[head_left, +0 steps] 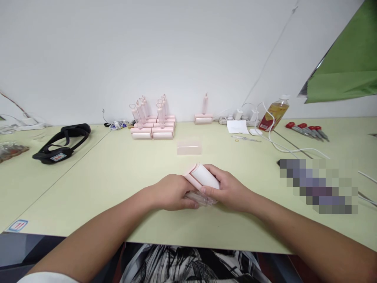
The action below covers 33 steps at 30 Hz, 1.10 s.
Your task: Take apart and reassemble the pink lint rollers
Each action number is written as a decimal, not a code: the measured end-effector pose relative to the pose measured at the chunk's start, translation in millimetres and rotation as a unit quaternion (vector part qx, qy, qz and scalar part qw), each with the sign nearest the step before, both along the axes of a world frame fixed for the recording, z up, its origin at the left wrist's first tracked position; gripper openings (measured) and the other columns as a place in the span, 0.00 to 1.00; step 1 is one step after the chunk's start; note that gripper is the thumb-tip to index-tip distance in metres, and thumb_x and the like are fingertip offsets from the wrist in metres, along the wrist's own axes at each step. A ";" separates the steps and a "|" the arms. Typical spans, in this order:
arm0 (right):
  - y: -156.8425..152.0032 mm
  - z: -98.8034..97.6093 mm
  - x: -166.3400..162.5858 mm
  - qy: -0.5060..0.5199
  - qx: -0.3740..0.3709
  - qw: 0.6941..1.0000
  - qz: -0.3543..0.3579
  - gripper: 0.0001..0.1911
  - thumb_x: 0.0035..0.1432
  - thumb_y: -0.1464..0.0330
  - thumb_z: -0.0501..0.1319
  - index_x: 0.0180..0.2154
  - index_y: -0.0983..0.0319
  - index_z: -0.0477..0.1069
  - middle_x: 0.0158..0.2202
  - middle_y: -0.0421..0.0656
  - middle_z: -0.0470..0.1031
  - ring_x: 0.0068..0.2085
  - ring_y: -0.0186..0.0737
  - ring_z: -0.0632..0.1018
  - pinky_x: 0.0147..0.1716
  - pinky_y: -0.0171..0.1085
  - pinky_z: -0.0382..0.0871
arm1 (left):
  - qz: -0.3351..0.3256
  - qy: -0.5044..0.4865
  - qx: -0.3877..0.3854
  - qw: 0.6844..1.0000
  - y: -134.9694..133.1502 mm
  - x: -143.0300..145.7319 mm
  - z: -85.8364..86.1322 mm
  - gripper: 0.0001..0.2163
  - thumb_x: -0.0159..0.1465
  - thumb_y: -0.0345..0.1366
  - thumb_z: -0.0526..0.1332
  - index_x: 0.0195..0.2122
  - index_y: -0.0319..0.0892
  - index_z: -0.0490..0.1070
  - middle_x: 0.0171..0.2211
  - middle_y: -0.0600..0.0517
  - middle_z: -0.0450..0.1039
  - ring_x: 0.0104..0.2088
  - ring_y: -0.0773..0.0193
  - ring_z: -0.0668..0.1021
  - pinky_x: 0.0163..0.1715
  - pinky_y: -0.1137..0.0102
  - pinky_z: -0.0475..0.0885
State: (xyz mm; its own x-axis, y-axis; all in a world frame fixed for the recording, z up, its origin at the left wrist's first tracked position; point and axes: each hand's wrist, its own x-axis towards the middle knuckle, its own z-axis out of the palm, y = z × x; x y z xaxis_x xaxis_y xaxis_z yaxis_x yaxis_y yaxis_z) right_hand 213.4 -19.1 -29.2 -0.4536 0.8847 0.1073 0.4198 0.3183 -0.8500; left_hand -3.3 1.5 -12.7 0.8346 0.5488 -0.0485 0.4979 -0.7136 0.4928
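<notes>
Both hands hold one pink lint roller [190,179] just above the near middle of the table. My left hand [171,192] is closed round its clear handle [198,197], which points toward me and is partly hidden by the fingers. My right hand [231,190] grips the white roll [206,177] at the roller's head, thumb on the near side and fingers over the far side. Straight ahead of the hands, a clear pinkish cover [189,148] lies on the table, apart from them.
Several pink lint rollers [153,125] stand upright by the wall, with a single lint roller [204,114] to their right. A black headset strap [63,143] lies left. Toward the right are tweezers [246,138], a drink bottle [273,114], white cables [294,150] and red-ended tools [308,131].
</notes>
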 end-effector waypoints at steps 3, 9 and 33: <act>0.0 -0.7 0.0 -0.001 -0.004 1.000 0.008 0.26 0.56 0.64 0.63 0.56 0.59 0.63 0.47 0.44 0.75 0.43 0.44 0.75 0.39 0.38 0.67 | -0.004 0.001 0.000 1.000 0.1 -0.1 0.9 0.10 0.58 0.38 0.65 0.42 0.46 0.75 0.35 0.56 0.77 0.33 0.65 0.76 0.30 0.75 0.63; 0.3 -0.3 0.0 -0.008 0.003 1.000 0.008 0.26 0.56 0.62 0.63 0.55 0.59 0.63 0.46 0.44 0.75 0.41 0.44 0.75 0.38 0.38 0.67 | -0.004 0.008 -0.003 1.000 -0.3 0.0 2.0 0.10 0.58 0.38 0.65 0.41 0.46 0.75 0.34 0.56 0.77 0.33 0.65 0.76 0.30 0.74 0.64; -0.1 0.8 0.1 -0.015 0.012 1.000 0.009 0.24 0.56 0.62 0.63 0.54 0.59 0.64 0.44 0.44 0.75 0.40 0.44 0.74 0.37 0.37 0.67 | -0.005 0.005 -0.008 1.000 -0.1 0.3 2.5 0.10 0.58 0.38 0.65 0.41 0.45 0.75 0.35 0.55 0.77 0.33 0.65 0.76 0.29 0.74 0.64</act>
